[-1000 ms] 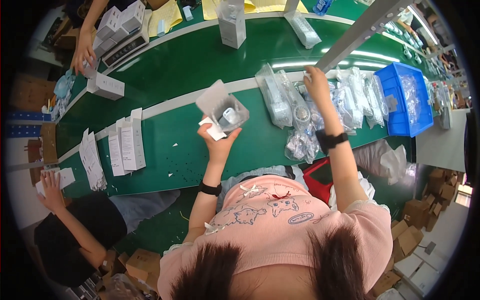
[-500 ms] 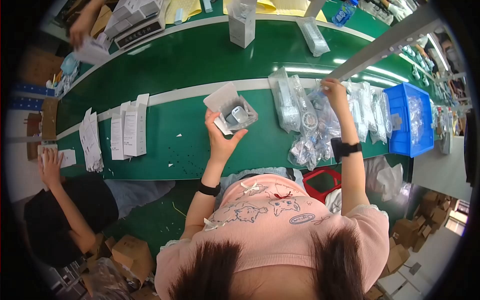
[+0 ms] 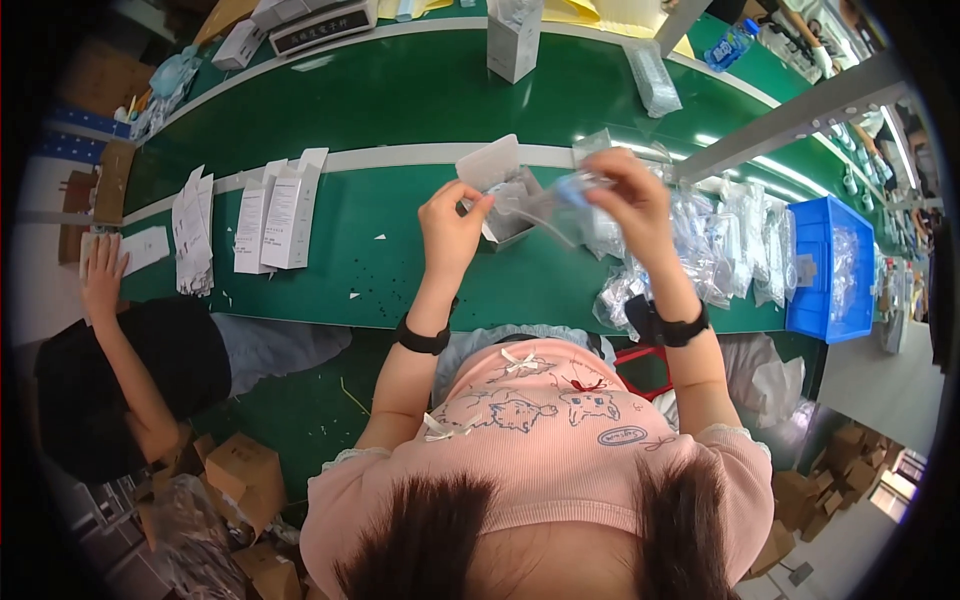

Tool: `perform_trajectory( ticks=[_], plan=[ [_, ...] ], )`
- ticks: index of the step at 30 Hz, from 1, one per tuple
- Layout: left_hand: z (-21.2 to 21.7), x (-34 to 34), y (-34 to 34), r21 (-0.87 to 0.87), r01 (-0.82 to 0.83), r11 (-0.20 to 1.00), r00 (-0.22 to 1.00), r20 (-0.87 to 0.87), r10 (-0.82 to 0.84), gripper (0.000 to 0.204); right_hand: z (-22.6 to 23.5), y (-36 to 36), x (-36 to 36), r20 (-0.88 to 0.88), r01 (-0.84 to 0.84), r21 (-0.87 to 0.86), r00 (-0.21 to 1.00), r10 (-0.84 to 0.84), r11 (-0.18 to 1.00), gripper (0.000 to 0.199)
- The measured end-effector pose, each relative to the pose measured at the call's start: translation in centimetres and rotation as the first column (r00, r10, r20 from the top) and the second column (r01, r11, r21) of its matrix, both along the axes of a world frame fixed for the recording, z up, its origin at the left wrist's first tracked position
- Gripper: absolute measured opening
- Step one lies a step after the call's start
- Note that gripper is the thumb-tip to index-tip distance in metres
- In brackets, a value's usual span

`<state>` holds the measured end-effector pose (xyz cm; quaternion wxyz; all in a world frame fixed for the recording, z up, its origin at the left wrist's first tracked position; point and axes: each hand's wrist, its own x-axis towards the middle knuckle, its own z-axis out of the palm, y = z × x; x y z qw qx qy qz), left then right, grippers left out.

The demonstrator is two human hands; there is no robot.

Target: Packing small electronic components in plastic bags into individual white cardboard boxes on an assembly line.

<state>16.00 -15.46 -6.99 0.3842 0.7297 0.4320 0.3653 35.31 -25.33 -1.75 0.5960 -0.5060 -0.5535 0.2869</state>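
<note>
My left hand [image 3: 450, 228] is closed at the left edge of a small white box [image 3: 512, 238], thumb and fingers pinched together. The box is tilted, with its top flap [image 3: 489, 162] standing open; what lies inside is mostly hidden. To the right of it, my right hand [image 3: 632, 200] is raised and closed on a clear plastic bag [image 3: 545, 212] with something pale blue in it, blurred by motion. The bag reaches across toward the box's opening. Below and beyond my right hand lies a pile of bagged items [image 3: 700, 230].
Flat white cartons [image 3: 283, 215] and a stack of folded ones [image 3: 193, 230] stand at the left. A blue bin [image 3: 832, 270] holds clear bags at the right. A slanting metal post [image 3: 790, 120] rises beyond it. At the far left a co-worker's hand [image 3: 103, 275] rests on a white box.
My right hand has come left from the bagged pile, bringing a clear bag to the box. My left fingers have closed up at the box's edge. The co-worker's raised hand has left the upper left.
</note>
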Motion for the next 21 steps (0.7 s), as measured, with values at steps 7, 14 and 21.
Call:
perform_trajectory(
  ticks=[7, 14, 21],
  plan=[
    [-0.7, -0.4, 0.0, -0.017, -0.024, 1.000, 0.997, 0.077, 0.025, 0.015, -1.2, 3.2, -2.8, 0.725, -0.325, 0.113, 0.673, 0.146, 0.939, 0.021],
    [-1.3, -0.6, 1.6, -0.064, -0.005, 0.998, 0.993, 0.119, 0.012, 0.014, -2.2, 3.7, -2.7, 0.582, -0.410, 0.006, 0.743, 0.330, 0.912, 0.022],
    [-2.8, -1.3, 2.4, -0.155, 0.086, 0.984, 0.987, 0.151, -0.063, 0.011, -4.6, 4.4, -2.1, 0.796, -0.330, -0.006, 0.570, 0.204, 0.944, 0.012]
  ],
)
